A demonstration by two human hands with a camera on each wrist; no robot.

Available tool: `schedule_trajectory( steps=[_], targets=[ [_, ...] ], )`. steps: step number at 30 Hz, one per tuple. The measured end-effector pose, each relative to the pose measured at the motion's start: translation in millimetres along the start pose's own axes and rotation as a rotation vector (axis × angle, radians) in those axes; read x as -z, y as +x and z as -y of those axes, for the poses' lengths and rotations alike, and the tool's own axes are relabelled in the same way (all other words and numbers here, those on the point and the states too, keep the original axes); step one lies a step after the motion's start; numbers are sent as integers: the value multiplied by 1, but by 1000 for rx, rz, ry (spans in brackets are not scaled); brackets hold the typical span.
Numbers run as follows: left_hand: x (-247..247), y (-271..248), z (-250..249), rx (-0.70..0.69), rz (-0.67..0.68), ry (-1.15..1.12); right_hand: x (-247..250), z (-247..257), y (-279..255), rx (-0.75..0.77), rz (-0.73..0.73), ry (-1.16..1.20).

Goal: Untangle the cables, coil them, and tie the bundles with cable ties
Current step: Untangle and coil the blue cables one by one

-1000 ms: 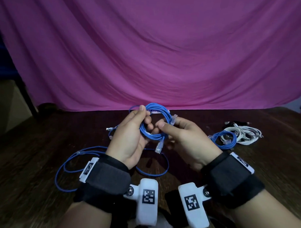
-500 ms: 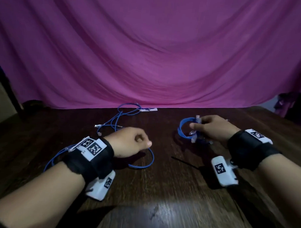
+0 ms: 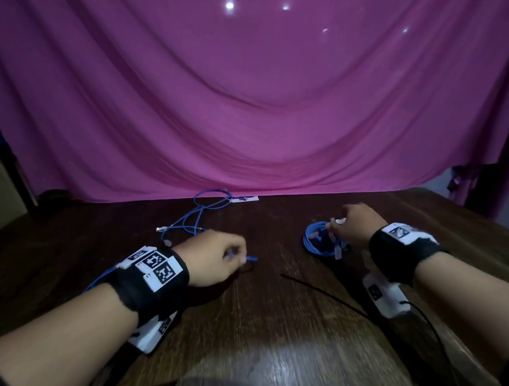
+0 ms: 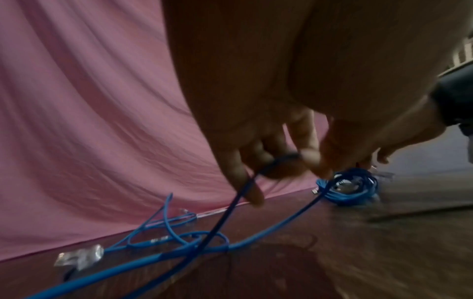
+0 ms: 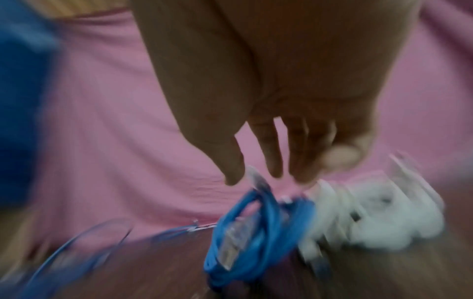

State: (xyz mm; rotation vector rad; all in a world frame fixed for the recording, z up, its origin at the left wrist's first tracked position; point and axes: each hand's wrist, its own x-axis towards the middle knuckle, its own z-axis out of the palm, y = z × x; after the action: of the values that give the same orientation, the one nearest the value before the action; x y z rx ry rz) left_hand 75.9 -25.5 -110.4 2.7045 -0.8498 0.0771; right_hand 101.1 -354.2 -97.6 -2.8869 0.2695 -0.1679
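My left hand (image 3: 233,257) hovers low over the dark wooden table (image 3: 271,337) and pinches a strand of the loose blue cable (image 3: 199,217). In the left wrist view the left hand (image 4: 294,161) has that loose blue cable (image 4: 230,202) looped round its fingertips. My right hand (image 3: 334,226) hangs over the coiled blue cable (image 3: 315,242), fingers straight, tips at the coil's top. The blurred right wrist view shows the right hand (image 5: 261,172) just above the blue coil (image 5: 245,226). A black cable tie (image 3: 322,293) lies between the hands.
A white cable bundle (image 5: 371,218) lies just right of the blue coil. A clear plug (image 4: 79,261) ends the loose cable on the left. A pink cloth (image 3: 250,106) hangs behind the table, with a white label (image 3: 244,199) at its foot.
Both hands held the blue coil together. My right hand carried it right and lowered it to the table. My left hand dropped left and took hold of the loose blue cable.
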Motion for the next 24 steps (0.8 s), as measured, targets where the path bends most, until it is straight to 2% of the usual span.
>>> schedule_trajectory(
  steps=[1, 3, 5, 6, 7, 8, 13, 15, 17, 19, 24],
  targets=[
    [6, 1, -2, -37, -102, -16, 5, 9, -9, 90, -75, -20],
    [19, 5, -10, -113, -254, -76, 10, 35, -35, 335, -105, 214],
    [32, 11, -20, -169, -336, -161, 8, 69, -66, 523, 122, 583],
    [38, 13, -25, -185, -360, -200, 5, 83, -76, 549, 221, 735],
    [43, 15, -29, -194, -378, -235, 3, 94, -82, 544, 251, 828],
    [47, 16, -32, -198, -390, -273, 5, 101, -84, 532, 220, 861],
    [65, 13, -21, -179, -430, -427, 46, 106, -72, 561, -127, 668],
    [69, 10, -10, -149, -432, -406, 66, 104, -63, 516, -296, 679],
    [69, 5, 6, -97, -427, -322, 91, 101, -53, 457, -415, 809],
    [63, -4, 24, -39, -413, -322, 115, 95, -45, 418, -452, 971],
    [54, -22, 54, 63, -407, -469, 138, 75, -32, 335, -489, 1071]
  ],
)
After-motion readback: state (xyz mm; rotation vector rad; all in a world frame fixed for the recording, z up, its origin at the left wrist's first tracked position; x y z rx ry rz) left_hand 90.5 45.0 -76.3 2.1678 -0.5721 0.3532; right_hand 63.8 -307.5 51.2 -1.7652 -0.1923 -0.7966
